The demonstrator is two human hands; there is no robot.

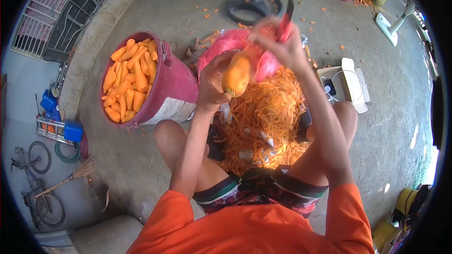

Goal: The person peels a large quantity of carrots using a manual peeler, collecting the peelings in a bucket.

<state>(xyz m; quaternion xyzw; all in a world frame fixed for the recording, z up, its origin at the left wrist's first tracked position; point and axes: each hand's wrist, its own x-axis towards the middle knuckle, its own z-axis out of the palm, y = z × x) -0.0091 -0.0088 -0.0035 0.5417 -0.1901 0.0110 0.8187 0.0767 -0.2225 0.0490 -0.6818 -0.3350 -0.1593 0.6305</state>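
Observation:
My left hand (213,83) is wrapped round a thick orange carrot (237,76), its stem end pointing toward me. My right hand (288,49), partly smeared by motion, grips a red-handled knife (285,27) with the dark blade sticking up and away. Its fingers are close to the far end of the carrot. Below both hands a large heap of carrot peelings (263,113) lies between my legs. Pink plastic (221,49) shows just behind the carrot.
To the left, a tilted maroon bin (176,82) holds several peeled carrots (134,73). An open cardboard box (351,82) lies at right. Ahead is a black round stand base (254,7). Carrot bits dot the concrete floor (395,127). A broom (70,176) and bicycle (40,183) are far left.

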